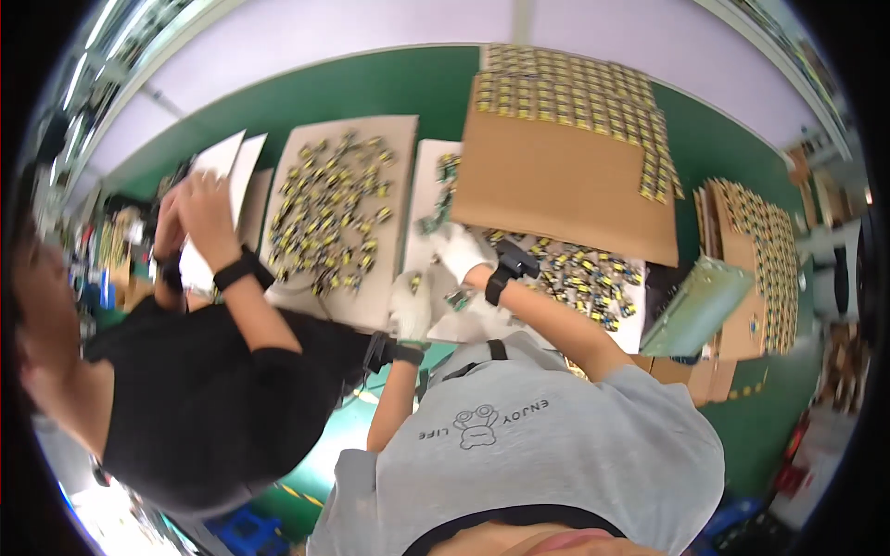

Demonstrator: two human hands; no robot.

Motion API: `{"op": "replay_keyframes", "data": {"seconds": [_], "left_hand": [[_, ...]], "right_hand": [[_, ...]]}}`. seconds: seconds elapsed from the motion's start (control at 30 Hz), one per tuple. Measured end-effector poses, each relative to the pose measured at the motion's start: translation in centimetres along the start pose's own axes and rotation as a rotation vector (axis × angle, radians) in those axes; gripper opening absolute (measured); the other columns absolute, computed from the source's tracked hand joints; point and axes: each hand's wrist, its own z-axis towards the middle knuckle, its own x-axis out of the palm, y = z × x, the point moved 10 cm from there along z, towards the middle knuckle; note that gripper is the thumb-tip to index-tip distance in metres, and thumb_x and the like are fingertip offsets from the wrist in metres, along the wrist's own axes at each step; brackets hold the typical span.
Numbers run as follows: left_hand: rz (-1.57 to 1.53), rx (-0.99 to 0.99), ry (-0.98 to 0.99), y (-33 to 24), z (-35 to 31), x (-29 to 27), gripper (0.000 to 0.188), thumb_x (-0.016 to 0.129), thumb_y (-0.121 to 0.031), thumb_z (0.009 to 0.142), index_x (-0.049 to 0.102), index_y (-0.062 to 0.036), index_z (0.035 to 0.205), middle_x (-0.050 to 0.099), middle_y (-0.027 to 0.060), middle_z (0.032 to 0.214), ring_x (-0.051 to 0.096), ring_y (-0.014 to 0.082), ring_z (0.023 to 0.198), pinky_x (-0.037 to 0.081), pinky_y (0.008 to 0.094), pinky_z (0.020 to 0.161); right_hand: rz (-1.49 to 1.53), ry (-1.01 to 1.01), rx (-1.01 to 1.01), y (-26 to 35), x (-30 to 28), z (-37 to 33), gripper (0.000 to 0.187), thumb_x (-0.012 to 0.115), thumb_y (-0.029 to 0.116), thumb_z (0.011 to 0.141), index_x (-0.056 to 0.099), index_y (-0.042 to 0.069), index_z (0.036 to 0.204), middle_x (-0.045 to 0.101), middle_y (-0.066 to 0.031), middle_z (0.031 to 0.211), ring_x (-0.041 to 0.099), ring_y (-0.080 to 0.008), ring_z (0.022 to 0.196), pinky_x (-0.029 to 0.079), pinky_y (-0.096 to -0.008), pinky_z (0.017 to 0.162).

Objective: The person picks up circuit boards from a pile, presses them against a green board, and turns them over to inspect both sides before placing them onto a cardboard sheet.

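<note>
My left hand, in a white glove, is closed near the front edge of the white board. A small yellow-and-dark electronic part shows at its fingers. My right hand, also gloved, reaches over the same board just below the brown cardboard sheet. Its fingertips are beside small green circuit boards; blur hides whether they grip one. Another small green circuit board lies between my two hands. Right of my right wrist, many loose yellow-and-dark parts are heaped.
A brown cardboard sheet carries neat rows of parts at its far side. To the left, a board holds scattered parts. A co-worker's raised hands are by white sheets. At right stand a greenish tray and another filled cardboard.
</note>
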Motion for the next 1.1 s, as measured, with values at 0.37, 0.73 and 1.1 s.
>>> {"op": "replay_keyframes", "data": {"seconds": [0.37, 0.73, 1.1], "left_hand": [[0.795, -0.653, -0.127, 2.8, -0.8, -0.9, 0.064, 0.066, -0.027, 0.078, 0.042, -0.0132, 0.136, 0.060, 0.0170, 0.108, 0.063, 0.0351, 0.088, 0.050, 0.0405, 0.078], [0.277, 0.193, -0.319, -6.1, 1.6, -2.1, 0.059, 0.067, -0.027, 0.077, 0.047, -0.0069, 0.129, 0.041, 0.0196, 0.131, 0.055, 0.0360, 0.105, 0.048, 0.0388, 0.085], [0.163, 0.205, -0.264, -5.4, -1.1, -1.9, 0.054, 0.068, -0.019, 0.076, 0.051, -0.0002, 0.123, 0.038, 0.0262, 0.135, 0.046, 0.0418, 0.118, 0.041, 0.0427, 0.097]], "right_hand": [[-0.413, -0.698, 0.327, -7.6, -30.2, 2.4, 0.044, 0.058, 0.036, 0.081, 0.062, -0.001, 0.105, 0.063, -0.0251, 0.098, 0.062, -0.0382, 0.092, 0.049, -0.0439, 0.082], [-1.118, -0.380, 0.943, -25.6, -37.7, 8.7, 0.040, 0.047, 0.047, 0.086, 0.066, 0.011, 0.084, 0.066, -0.0086, 0.083, 0.064, -0.0243, 0.080, 0.048, -0.0368, 0.068], [-0.600, -0.182, 0.638, -14.6, -29.0, 2.7, 0.069, 0.074, 0.054, 0.062, 0.066, -0.002, 0.100, 0.066, -0.0223, 0.100, 0.065, -0.0347, 0.092, 0.051, -0.0419, 0.076]]}}
